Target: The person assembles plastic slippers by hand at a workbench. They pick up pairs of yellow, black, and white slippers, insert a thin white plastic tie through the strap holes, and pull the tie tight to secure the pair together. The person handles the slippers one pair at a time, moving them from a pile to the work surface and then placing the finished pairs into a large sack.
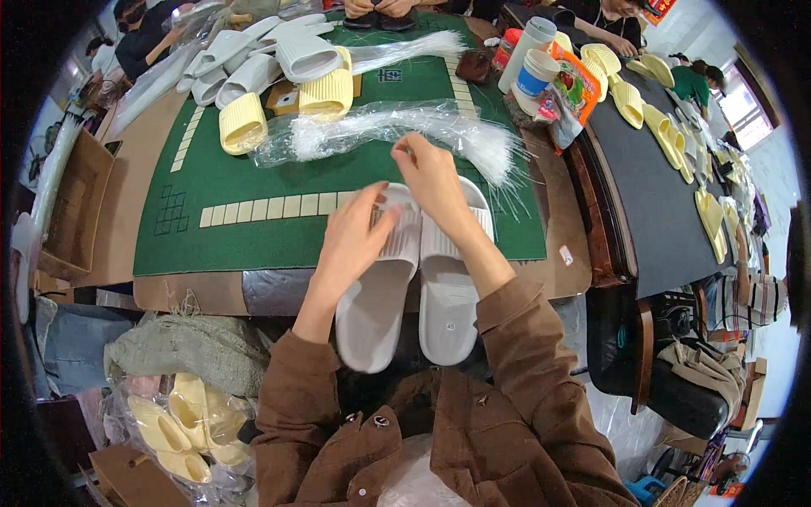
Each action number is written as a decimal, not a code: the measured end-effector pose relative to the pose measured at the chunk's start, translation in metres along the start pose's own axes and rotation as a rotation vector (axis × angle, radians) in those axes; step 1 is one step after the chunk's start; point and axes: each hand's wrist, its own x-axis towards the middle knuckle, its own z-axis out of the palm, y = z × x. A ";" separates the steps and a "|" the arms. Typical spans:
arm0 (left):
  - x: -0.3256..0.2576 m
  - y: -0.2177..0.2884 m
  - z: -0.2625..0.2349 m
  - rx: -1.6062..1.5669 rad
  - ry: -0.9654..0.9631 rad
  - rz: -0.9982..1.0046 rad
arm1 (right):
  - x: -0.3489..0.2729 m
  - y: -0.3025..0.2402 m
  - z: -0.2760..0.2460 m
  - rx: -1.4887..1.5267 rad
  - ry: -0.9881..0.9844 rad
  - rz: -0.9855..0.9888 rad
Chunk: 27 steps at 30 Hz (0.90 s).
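Two light grey slide sandals lie side by side at the near edge of the green mat, soles toward me. My left hand (355, 241) rests on the ribbed strap of the left sandal (372, 313) and grips it. My right hand (431, 182) reaches over the right sandal (448, 300), its fingertips pinched at a bundle of thin clear plastic ties (397, 127) lying in a clear bag across the mat. Whether a tie sits between the fingers is too small to tell. Both arms wear brown sleeves.
On the green mat (245, 186), a pile of white and pale yellow sandals (279, 72) lies at the back left. Cups and snack packets (541, 76) stand at the back right. Yellow sandals (659, 127) line a dark table to the right. A bag of yellow sandals (177, 422) sits lower left. Other people work at the far edge.
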 end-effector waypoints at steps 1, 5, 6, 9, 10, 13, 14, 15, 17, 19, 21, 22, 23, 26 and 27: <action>0.010 -0.002 0.001 0.010 0.028 0.010 | -0.001 -0.002 0.003 0.055 0.005 0.004; 0.043 0.006 0.012 -0.035 0.056 -0.048 | -0.009 0.006 0.010 0.202 0.028 0.066; 0.045 0.009 0.015 -0.061 0.043 -0.095 | -0.012 0.007 0.010 0.239 0.047 0.091; 0.041 0.001 0.025 -0.292 0.043 -0.154 | -0.015 0.010 0.007 0.317 0.050 0.068; 0.037 0.002 0.028 -0.318 0.104 -0.161 | -0.015 0.008 0.005 0.328 0.043 0.060; 0.036 -0.005 0.027 -0.437 0.207 -0.134 | -0.015 0.010 0.001 0.314 0.027 0.055; 0.035 -0.006 0.028 -0.554 0.222 -0.163 | -0.015 0.013 -0.003 0.285 -0.007 0.073; 0.035 -0.008 0.027 -0.572 0.244 -0.180 | -0.013 0.012 -0.004 0.263 -0.046 0.083; 0.034 -0.016 0.027 -0.608 0.288 -0.215 | -0.015 0.011 -0.007 0.274 -0.052 0.113; 0.034 -0.013 0.029 -0.372 0.350 -0.115 | -0.020 0.010 -0.010 0.266 -0.051 0.154; 0.034 -0.001 0.039 -0.102 0.504 0.082 | -0.023 0.017 -0.005 0.126 -0.023 0.008; 0.032 0.009 0.036 -0.082 0.425 0.057 | -0.024 0.019 -0.004 0.074 -0.023 -0.038; 0.032 0.010 0.038 -0.084 0.371 0.070 | -0.025 0.021 -0.003 0.021 -0.024 -0.083; 0.031 -0.002 0.039 -0.077 0.327 0.112 | -0.027 0.023 0.003 0.065 -0.012 -0.113; 0.031 -0.006 0.038 -0.121 0.312 0.053 | -0.028 0.022 0.003 0.084 -0.003 -0.109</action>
